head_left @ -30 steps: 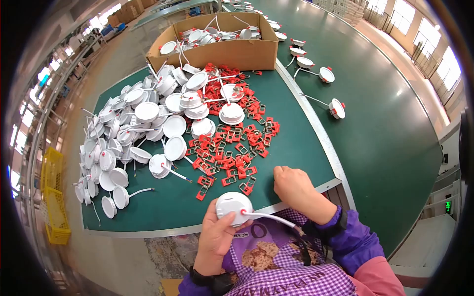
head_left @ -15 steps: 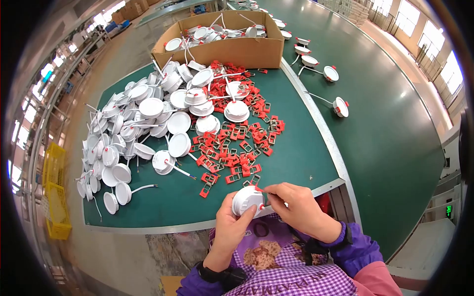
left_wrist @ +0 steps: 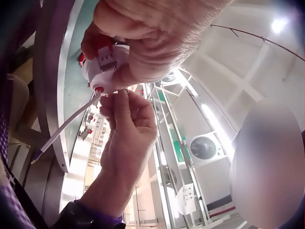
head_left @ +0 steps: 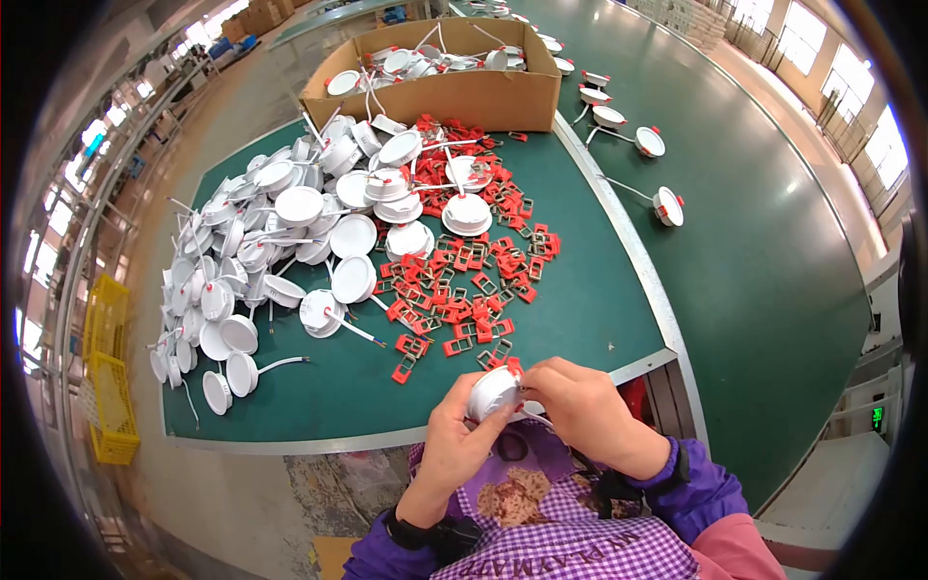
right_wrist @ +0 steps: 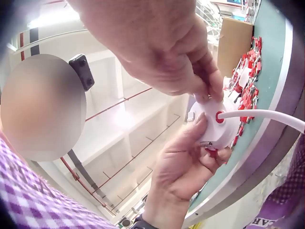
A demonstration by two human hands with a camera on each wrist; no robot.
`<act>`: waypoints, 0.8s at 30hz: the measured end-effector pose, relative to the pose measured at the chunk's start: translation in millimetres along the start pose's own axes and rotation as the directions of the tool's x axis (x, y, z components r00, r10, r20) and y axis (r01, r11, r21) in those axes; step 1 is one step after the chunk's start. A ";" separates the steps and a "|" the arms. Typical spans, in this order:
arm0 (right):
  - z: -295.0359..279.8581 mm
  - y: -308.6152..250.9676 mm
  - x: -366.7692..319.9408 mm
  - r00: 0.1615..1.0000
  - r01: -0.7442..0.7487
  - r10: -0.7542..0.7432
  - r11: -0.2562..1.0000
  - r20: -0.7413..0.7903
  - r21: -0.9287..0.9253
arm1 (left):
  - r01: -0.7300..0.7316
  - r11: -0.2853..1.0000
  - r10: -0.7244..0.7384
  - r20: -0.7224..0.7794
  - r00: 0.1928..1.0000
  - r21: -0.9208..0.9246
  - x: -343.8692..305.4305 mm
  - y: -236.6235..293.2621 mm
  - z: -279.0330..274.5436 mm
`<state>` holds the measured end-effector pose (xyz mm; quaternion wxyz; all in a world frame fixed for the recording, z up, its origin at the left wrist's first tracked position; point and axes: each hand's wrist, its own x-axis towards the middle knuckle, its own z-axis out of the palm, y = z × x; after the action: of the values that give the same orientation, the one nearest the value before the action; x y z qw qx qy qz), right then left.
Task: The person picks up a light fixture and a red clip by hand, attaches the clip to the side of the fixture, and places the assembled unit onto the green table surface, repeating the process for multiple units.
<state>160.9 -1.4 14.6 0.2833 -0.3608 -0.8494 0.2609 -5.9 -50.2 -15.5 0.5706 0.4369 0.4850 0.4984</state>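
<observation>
A round white lamp [head_left: 491, 394] is held in my left hand [head_left: 452, 447], thumb on its near side. Bent fingers of my right hand [head_left: 592, 414] pinch at its right edge, on a small metal-and-red clip that they mostly hide. One red clip [head_left: 513, 365] shows at the lamp's far edge. In the left wrist view, a red clip with a spring [left_wrist: 108, 67] sits on the housing, and a white cable [left_wrist: 66, 125] hangs from it. The right wrist view shows the lamp [right_wrist: 229, 130] between both hands, a spring [right_wrist: 206, 143] beside the left fingers.
Left on the green table lies a heap of white lamps [head_left: 299, 206]; loose red clips [head_left: 470, 314] spread beside it. Behind stands a cardboard box [head_left: 435, 104] of lamps. More lamps [head_left: 667, 206] line the green surface at right. Yellow crates [head_left: 114, 411] stand at far left.
My right hand has come from the table edge to the lamp and now touches its right side. The left hand has moved the lamp right and turned it.
</observation>
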 end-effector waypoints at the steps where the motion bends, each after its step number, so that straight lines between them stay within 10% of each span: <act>1: -2.5 0.5 2.0 0.999 -0.029 0.032 0.996 -0.035 0.081 | -0.003 1.000 0.003 -0.009 1.000 0.005 0.1 0.7 -0.3; 5: -18.7 -4.0 4.9 0.914 -0.404 0.369 0.804 0.166 0.436 | 0.001 0.999 -0.001 -0.006 1.000 -0.047 -3.5 3.8 3.7; 17: -34.5 11.0 6.8 0.924 -0.371 0.301 0.855 0.237 0.362 | 0.001 0.998 -0.011 0.154 0.988 0.065 2.7 8.4 6.7; 20: -58.8 38.8 9.9 0.874 -0.456 0.485 0.824 -0.002 0.337 | -0.263 0.871 0.313 -0.054 0.948 0.415 12.0 20.9 -18.6; 24: -93.8 98.1 6.3 0.705 -0.438 0.446 0.885 -0.551 0.156 | -0.079 0.632 0.590 -0.412 0.695 0.771 25.7 34.1 -102.7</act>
<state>265.8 85.0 18.9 0.4566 -0.6129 -0.6112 0.2059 -111.5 -19.0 -0.2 0.0503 0.5123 0.7005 0.4944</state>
